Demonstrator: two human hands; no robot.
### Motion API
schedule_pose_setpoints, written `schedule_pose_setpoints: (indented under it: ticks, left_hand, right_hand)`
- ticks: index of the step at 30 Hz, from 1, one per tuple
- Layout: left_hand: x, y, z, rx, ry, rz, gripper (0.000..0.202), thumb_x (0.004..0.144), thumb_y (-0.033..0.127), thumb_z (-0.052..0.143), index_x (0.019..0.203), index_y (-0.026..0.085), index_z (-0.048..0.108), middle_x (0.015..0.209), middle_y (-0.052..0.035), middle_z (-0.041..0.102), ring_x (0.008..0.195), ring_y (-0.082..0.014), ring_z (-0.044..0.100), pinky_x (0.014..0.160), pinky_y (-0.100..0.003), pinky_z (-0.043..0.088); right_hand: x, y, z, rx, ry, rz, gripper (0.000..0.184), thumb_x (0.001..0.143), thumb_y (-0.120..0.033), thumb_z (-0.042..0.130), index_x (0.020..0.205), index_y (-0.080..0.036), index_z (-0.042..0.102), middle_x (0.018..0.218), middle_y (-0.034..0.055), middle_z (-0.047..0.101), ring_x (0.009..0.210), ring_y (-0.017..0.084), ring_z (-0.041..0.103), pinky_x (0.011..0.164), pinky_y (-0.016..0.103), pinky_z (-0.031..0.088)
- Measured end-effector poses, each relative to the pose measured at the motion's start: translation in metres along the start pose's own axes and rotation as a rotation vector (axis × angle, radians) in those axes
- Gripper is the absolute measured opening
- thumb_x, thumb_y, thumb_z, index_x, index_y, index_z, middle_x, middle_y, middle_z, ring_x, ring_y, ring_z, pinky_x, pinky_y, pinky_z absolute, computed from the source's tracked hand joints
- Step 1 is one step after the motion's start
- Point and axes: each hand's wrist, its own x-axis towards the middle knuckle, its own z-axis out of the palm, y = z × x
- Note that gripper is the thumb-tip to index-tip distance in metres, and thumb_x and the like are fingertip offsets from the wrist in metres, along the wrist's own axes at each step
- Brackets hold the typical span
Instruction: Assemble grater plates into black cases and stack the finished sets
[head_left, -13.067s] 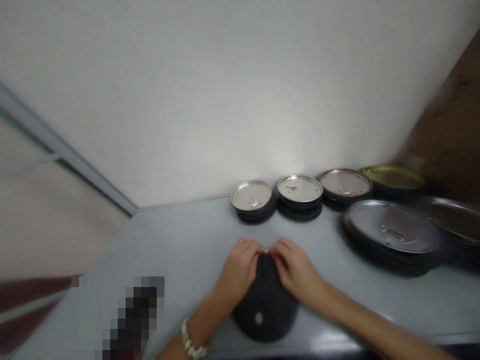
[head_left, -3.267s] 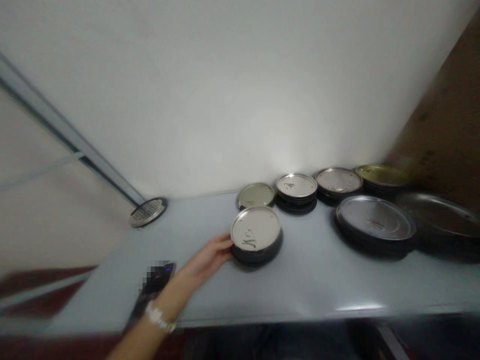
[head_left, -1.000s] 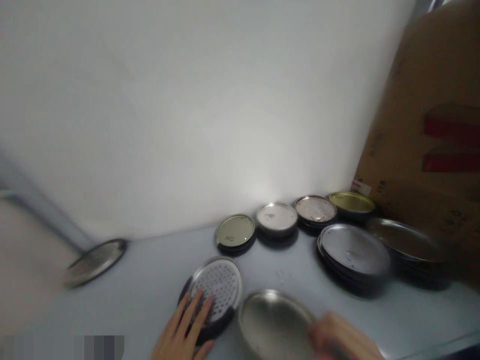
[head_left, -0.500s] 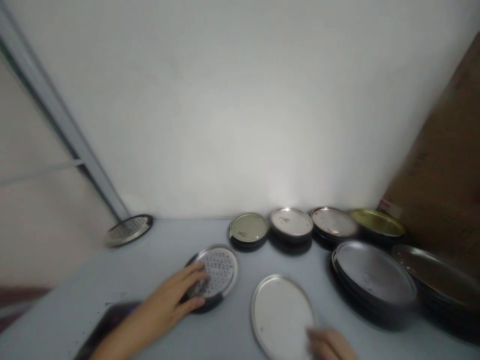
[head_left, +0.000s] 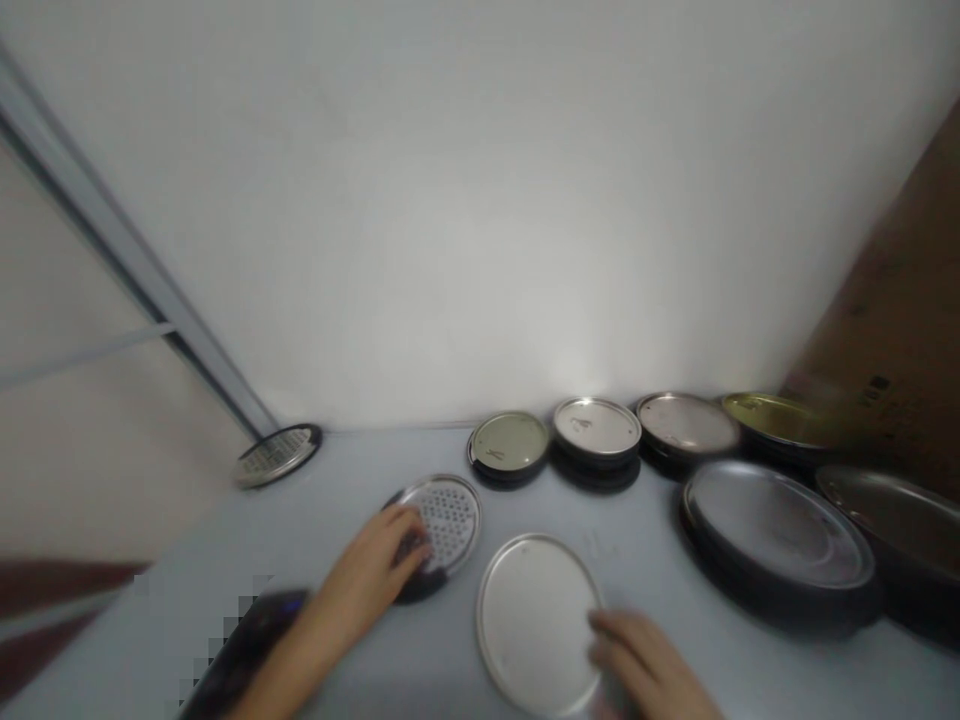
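Item 1. Grey table point(head_left: 660, 560), the surface that carries everything; a white wall stands behind it.

Item 2. Brown cardboard box point(head_left: 900, 340), at the table's right end.

Item 3. Two wide stacks of dark pans, one topped by a large silver lid point(head_left: 780, 525), the other at the far right point(head_left: 892, 510), just beside each other.

Item 4. Plain round tray point(head_left: 536, 620): dull silver, shallow raised rim, smooth with no holes, lying flat on the table near me. My right hand point(head_left: 645, 665) rests on its near right edge with the fingers loosely curled. I cannot tell whether they pinch the rim.

Item 5. Perforated round tray point(head_left: 446, 515): silver, its face dotted with small holes, sitting on a short dark stack just left of the plain tray and apart from it. My left hand point(head_left: 375, 580) lies flat on its near left side, fingers spread, gripping nothing.

Item 6. Back row of four small stacks along the wall: greenish lid point(head_left: 510, 445), silver lid point(head_left: 598, 428), dull silver lid point(head_left: 690, 422), gold lid point(head_left: 780, 418).

Item 7. Small perforated disc point(head_left: 277, 455), tilted in the left corner, well apart from the rest.
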Motion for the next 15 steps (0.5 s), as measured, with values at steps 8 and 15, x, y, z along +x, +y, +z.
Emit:
schedule_pose_setpoints:
  ticks: [8,15]
  left_hand:
    - [0.015,-0.005,0.002,0.098,0.058,0.196,0.013,0.087,0.031,0.057,0.091,0.021,0.064,0.123,-0.0114,0.065,0.118,-0.0292,0.059,0.102,-0.047,0.047]
    - [0.026,0.009,-0.006,0.030,0.128,0.114,0.013,0.081,0.031,0.060,0.083,0.020,0.066,0.127,-0.0118,0.062,0.113,-0.0294,0.063,0.100,-0.047,0.050]
  right_hand:
    - [-0.003,-0.006,-0.003,0.087,0.000,0.177,0.055,0.080,-0.017,0.066,0.132,-0.021,0.051,0.126,0.0125,0.066,0.114,0.028,0.065,0.098,0.037,0.056]
    - [-0.010,-0.007,0.006,0.155,-0.011,0.305,0.070,0.078,-0.018,0.065,0.144,-0.019,0.039,0.133,0.0178,0.060,0.119,0.033,0.061,0.100,0.047,0.054]
